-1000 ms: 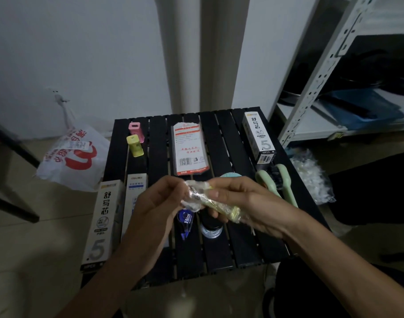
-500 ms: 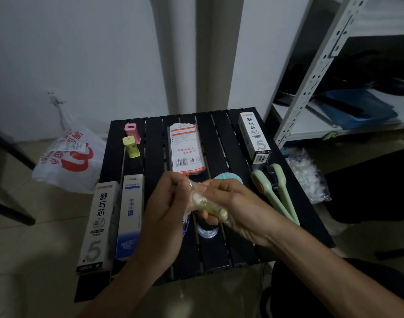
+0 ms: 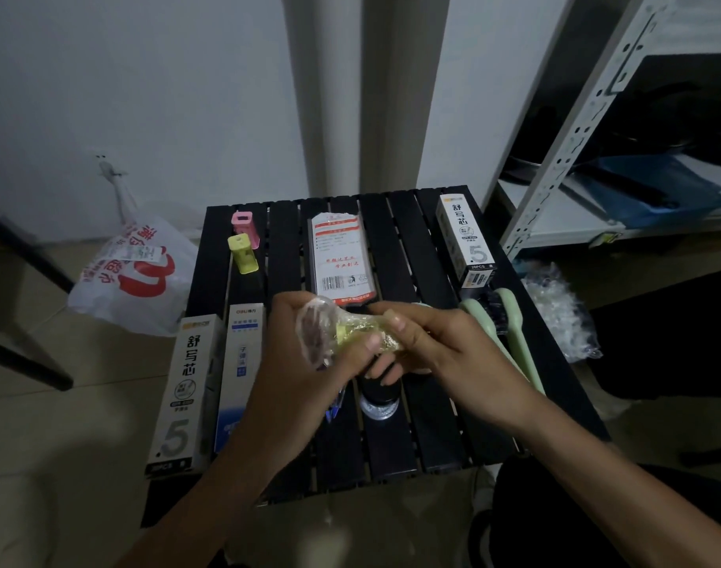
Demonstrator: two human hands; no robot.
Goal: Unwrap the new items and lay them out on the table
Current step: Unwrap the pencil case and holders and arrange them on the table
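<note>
Both hands meet above the middle of the black slatted table (image 3: 428, 436). My left hand (image 3: 297, 362) pinches the loose end of a clear plastic wrapper (image 3: 316, 334). My right hand (image 3: 428, 342) grips the small yellow item (image 3: 352, 332) still partly inside that wrapper. Laid out on the table are a pink piece (image 3: 244, 223), a yellow piece (image 3: 242, 254), a red-and-white packet (image 3: 340, 260), refill boxes at the far right (image 3: 465, 239) and near left (image 3: 186, 391), a blue-and-white box (image 3: 242, 371) and two green handles (image 3: 510, 334).
A white and red plastic bag (image 3: 133, 276) lies on the floor left of the table. Crumpled clear wrapping (image 3: 563, 313) sits on the floor at the right, below a white metal shelf (image 3: 572, 129). A round dark item (image 3: 379, 403) lies under my hands.
The wrapper has been pulled further off to the left, baring more of the yellow item. Both hands have shifted slightly with the view.
</note>
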